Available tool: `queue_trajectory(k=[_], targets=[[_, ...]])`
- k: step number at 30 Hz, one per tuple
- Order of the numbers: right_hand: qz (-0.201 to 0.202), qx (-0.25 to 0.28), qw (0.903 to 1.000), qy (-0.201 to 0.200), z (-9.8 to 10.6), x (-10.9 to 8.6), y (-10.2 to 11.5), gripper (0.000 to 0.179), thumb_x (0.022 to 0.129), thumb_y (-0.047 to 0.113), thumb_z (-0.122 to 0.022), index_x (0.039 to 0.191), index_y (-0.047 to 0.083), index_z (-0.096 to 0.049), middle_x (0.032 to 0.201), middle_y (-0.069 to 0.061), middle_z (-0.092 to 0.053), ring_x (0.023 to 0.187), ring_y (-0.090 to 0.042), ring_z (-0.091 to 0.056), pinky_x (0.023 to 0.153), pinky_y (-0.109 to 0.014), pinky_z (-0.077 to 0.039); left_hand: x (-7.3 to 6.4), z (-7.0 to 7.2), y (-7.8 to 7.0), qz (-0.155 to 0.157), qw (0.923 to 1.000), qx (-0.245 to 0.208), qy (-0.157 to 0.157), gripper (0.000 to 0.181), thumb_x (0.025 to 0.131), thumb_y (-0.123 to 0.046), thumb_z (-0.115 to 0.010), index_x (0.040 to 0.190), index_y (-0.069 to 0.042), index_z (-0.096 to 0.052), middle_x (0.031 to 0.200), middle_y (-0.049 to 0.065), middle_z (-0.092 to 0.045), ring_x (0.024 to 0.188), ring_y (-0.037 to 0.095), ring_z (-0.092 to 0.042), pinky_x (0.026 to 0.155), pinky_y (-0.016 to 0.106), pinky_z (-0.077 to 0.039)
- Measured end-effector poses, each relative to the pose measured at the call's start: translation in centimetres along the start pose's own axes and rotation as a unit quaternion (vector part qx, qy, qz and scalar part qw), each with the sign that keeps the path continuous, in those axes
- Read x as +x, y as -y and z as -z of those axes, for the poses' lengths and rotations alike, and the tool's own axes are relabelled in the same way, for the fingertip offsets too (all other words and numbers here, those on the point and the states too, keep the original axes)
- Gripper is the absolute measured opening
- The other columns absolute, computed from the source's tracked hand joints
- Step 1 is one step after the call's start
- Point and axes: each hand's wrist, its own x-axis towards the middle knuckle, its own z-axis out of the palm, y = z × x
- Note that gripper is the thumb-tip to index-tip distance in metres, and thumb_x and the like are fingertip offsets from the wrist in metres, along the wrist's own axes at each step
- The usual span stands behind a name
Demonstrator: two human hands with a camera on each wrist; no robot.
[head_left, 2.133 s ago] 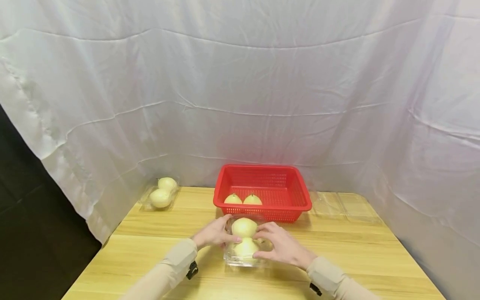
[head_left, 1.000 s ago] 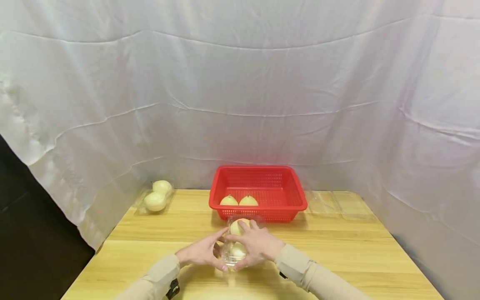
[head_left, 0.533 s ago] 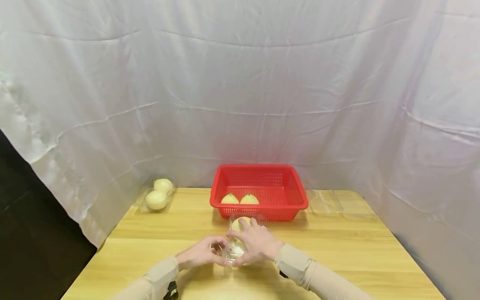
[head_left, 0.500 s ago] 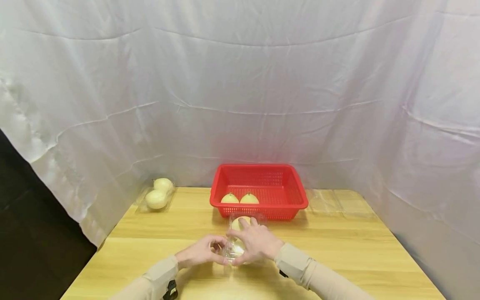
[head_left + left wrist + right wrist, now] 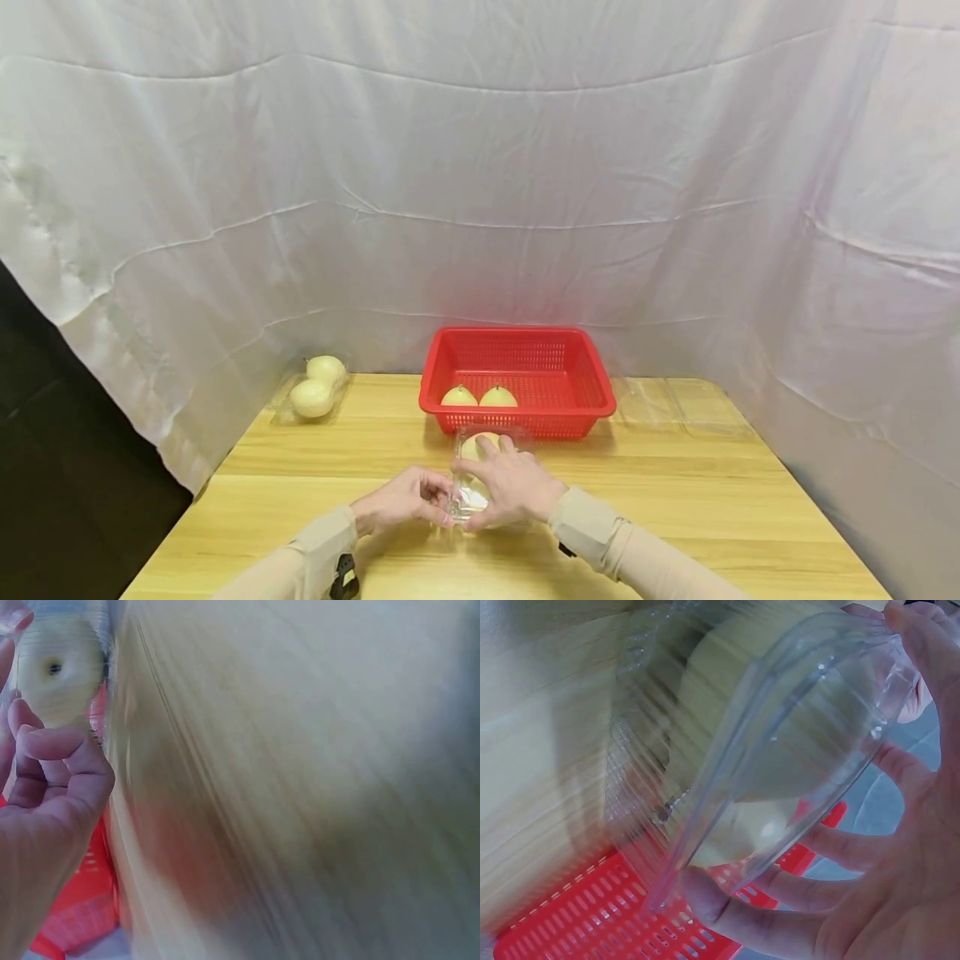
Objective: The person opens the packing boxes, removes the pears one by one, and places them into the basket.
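Note:
A clear plastic clamshell box (image 5: 471,502) with two pale yellow pears (image 5: 474,450) in it lies in front of the red basket. My right hand (image 5: 513,483) spreads over its lid and grips it, the thumb at the near edge and the fingers reaching across the top. At the near left corner, my left hand (image 5: 401,500) pinches the box edge, thumb low in front and the other fingers curled at the side. The right wrist view shows the lid and base rims (image 5: 742,727) close together, with the pears behind the clear plastic.
The red basket (image 5: 517,412) holds two pears (image 5: 498,397) near its front wall. Another clear box (image 5: 282,407) with two pears (image 5: 312,398) stands at the back left. Flat clear plastic boxes (image 5: 705,404) lie at the back right, near the white curtain (image 5: 540,167).
The right hand has moved left from the box's right side onto its lid. The left hand has dropped from the far left side to the near left corner; both are nearly still lately.

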Motion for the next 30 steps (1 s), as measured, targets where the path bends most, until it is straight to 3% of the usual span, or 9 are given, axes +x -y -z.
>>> queue_trajectory(k=[7,12,17,23,26,30], targets=[[-0.008,0.032,0.9995,-0.005,0.1,-0.1,0.0,0.08,0.066,0.073,-0.073,0.138,0.046,-0.047,0.139,-0.005,-0.044,0.117,-0.031,-0.05,0.065,-0.045,-0.055,0.2,0.1,0.1,-0.001,0.9999,-0.013,-0.009,0.025,0.082,-0.012,-0.077,0.092,0.01,-0.069,0.076,-0.008,-0.069,0.059,0.005,-0.052,0.053,0.019,-0.042],[-0.008,0.043,0.999,-0.004,0.1,-0.2,-0.3,0.082,0.067,0.074,-0.07,0.14,0.046,-0.045,0.141,-0.006,-0.044,0.121,-0.033,-0.048,0.069,-0.048,-0.056,0.3,0.7,-0.2,0.014,0.9994,-0.031,0.002,0.029,0.084,-0.01,-0.073,0.102,0.011,-0.064,0.081,-0.005,-0.067,0.061,0.006,-0.052,0.053,0.02,-0.042],[0.002,0.044,0.9989,-0.016,0.3,-0.4,-0.7,0.083,0.069,0.075,-0.067,0.141,0.041,-0.045,0.14,-0.009,-0.044,0.119,-0.033,-0.049,0.065,-0.047,-0.056,0.4,1.5,-0.1,0.016,0.9981,-0.041,-0.043,0.033,0.086,-0.006,-0.07,0.108,0.01,-0.051,0.086,-0.001,-0.06,0.066,0.009,-0.051,0.055,0.021,-0.041],[0.014,0.042,0.9987,-0.025,0.0,-0.5,-0.6,0.088,0.068,0.078,-0.066,0.143,0.037,-0.045,0.138,-0.009,-0.043,0.115,-0.032,-0.05,0.061,-0.045,-0.055,1.1,1.6,0.1,0.022,0.9952,-0.01,-0.095,0.026,0.091,-0.011,-0.066,0.109,0.003,-0.053,0.085,0.009,-0.063,0.069,0.015,-0.056,0.057,0.023,-0.042],[0.01,0.037,0.9991,-0.016,0.0,-0.4,-0.3,0.087,0.07,0.078,-0.064,0.145,0.04,-0.041,0.14,-0.008,-0.042,0.117,-0.032,-0.049,0.063,-0.047,-0.055,1.6,1.5,0.0,0.022,0.9911,0.007,-0.131,0.031,0.091,-0.013,-0.065,0.117,0.0,-0.052,0.087,0.015,-0.063,0.069,0.017,-0.058,0.057,0.024,-0.043],[0.003,0.028,0.9996,-0.003,0.1,-0.2,0.1,0.086,0.071,0.074,-0.063,0.147,0.047,-0.034,0.141,-0.009,-0.042,0.121,-0.035,-0.049,0.065,-0.052,-0.055,2.4,1.3,-0.4,0.02,0.9853,0.019,-0.168,0.042,0.091,-0.009,-0.063,0.129,-0.002,-0.048,0.089,0.013,-0.063,0.072,0.018,-0.061,0.059,0.027,-0.046]])
